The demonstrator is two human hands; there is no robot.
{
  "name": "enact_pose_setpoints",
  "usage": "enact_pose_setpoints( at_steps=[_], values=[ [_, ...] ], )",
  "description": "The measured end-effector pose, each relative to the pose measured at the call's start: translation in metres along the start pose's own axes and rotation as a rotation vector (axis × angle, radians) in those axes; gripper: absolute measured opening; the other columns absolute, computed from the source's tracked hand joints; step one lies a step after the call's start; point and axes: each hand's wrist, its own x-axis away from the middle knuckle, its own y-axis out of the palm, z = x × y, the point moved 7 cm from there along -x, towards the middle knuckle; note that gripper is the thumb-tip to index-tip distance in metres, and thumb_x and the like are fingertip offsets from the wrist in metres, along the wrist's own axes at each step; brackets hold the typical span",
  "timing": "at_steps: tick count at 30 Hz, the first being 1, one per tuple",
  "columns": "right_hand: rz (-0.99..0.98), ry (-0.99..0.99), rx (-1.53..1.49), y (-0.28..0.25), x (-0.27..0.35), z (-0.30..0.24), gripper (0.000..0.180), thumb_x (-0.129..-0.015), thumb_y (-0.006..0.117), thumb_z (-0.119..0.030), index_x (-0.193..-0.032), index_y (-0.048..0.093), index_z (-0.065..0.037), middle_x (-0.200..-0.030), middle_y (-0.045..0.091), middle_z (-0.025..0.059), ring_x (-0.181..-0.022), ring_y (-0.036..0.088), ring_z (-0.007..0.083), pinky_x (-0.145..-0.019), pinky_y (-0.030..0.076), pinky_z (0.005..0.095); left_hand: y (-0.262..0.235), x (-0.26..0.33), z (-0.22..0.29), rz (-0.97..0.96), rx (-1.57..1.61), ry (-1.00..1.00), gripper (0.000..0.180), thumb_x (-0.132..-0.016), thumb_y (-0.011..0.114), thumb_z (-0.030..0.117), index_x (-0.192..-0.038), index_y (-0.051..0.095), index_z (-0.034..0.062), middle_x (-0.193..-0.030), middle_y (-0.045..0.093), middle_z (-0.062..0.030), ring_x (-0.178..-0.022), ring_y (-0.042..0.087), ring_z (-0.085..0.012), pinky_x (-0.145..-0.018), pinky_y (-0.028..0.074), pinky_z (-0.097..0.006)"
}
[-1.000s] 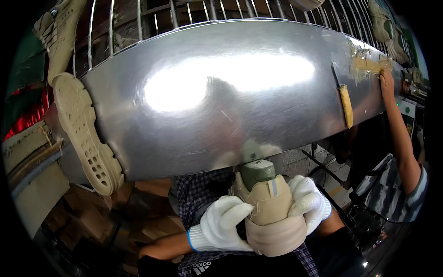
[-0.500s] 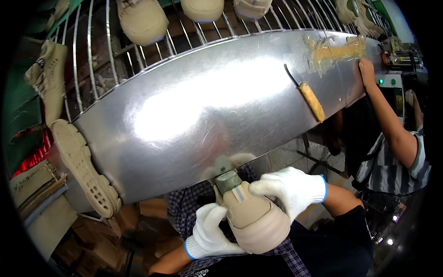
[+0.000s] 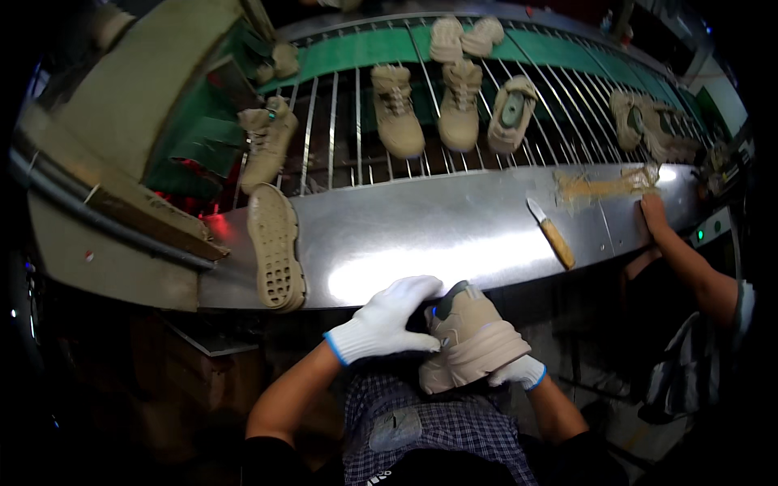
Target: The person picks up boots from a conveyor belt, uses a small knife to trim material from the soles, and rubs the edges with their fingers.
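Note:
A beige shoe [image 3: 478, 344] is held in front of my apron, just off the near edge of the metal bench, with its dark heel-side opening tipped toward the bench. My right hand [image 3: 519, 371], in a white knit glove, grips it from the lower right; most of those fingers are hidden behind the shoe. On the left, my gloved left hand [image 3: 389, 324] is open, thumb and fingers spread beside the shoe. The thumb tip is close to its side; whether it touches I cannot tell.
A beige sole [image 3: 275, 247] lies at the left of the metal bench [image 3: 389, 215]. Toward the right is a knife [image 3: 551, 235] with a yellowish handle. Several beige shoes [image 3: 397, 113] stand on the metal bar rack beyond. A co-worker's arm [image 3: 685, 259] rests at the right.
The view has shifted, showing more of the rack. The shoe has turned in my grip. My left hand has come off its side and opened; my right hand has shifted to its lower right.

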Motion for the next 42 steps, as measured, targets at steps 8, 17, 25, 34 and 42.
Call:
enact_pose_setpoints(
  at_steps=[8, 17, 25, 34, 42],
  values=[
    [0.220, -0.194, 0.312, 0.027, -0.046, -0.191, 0.069, -0.105, 0.071, -0.019, -0.163, 0.038, -0.004, -0.155, 0.055, 0.0135, -0.142, 0.055, 0.0237, -0.122, 0.043, 0.0382, -0.044, 0.003, 0.079, 0.210, 0.487, 0.071, 0.093, -0.068, 0.107, 0.027, -0.139, 0.053, -0.0001, -0.133, 0.069, -0.0165, -0.122, 0.068, -0.0233, -0.105, 0.056, -0.039],
    [0.321, -0.748, -0.123, -0.028, -0.062, -0.304, 0.065, -0.114, 0.049, -0.044, -0.160, 0.044, 0.003, -0.155, 0.056, 0.0187, -0.144, 0.055, 0.0259, -0.124, 0.042, 0.0416, -0.104, 0.013, 0.138, 0.857, 0.021, 0.551, 0.079, -0.070, 0.106, 0.031, -0.123, 0.056, -0.0001, -0.124, 0.071, -0.0245, -0.108, 0.077, -0.0341, -0.092, 0.064, -0.040],
    [0.956, -0.710, 0.896, -0.013, -0.023, -0.361, 0.048, -0.111, 0.050, -0.020, -0.155, 0.053, 0.000, -0.148, 0.063, 0.0241, -0.136, 0.064, 0.0345, -0.115, 0.049, 0.0379, -0.113, -0.041, 0.142, 0.839, -0.044, 0.467, 0.079, -0.072, 0.099, 0.029, -0.130, 0.057, -0.0035, -0.111, 0.072, -0.0232, -0.094, 0.075, -0.0387, -0.084, 0.061, -0.045],
    [0.705, -0.177, 1.392, 0.022, -0.046, -0.395, 0.066, -0.111, 0.047, -0.053, -0.162, 0.041, -0.011, -0.149, 0.059, 0.0271, -0.126, 0.066, 0.0457, -0.104, 0.055, 0.0494, -0.099, -0.020, 0.137, 0.885, -0.247, 0.537, 0.095, -0.076, 0.096, 0.030, -0.146, 0.044, -0.0069, -0.124, 0.064, -0.0272, -0.096, 0.070, -0.0437, -0.081, 0.058, -0.052],
    [0.284, 0.229, 1.649, 0.041, -0.052, -0.419, 0.061, -0.113, 0.045, -0.053, -0.149, 0.050, -0.004, -0.125, 0.072, 0.0297, -0.104, 0.074, 0.0485, -0.090, 0.059, 0.0531, -0.076, -0.006, 0.152, 0.916, -0.334, 0.595, 0.096, -0.076, 0.097, 0.036, -0.144, 0.047, -0.0082, -0.125, 0.063, -0.0278, -0.101, 0.071, -0.0418, -0.079, 0.061, -0.048]
  ],
)
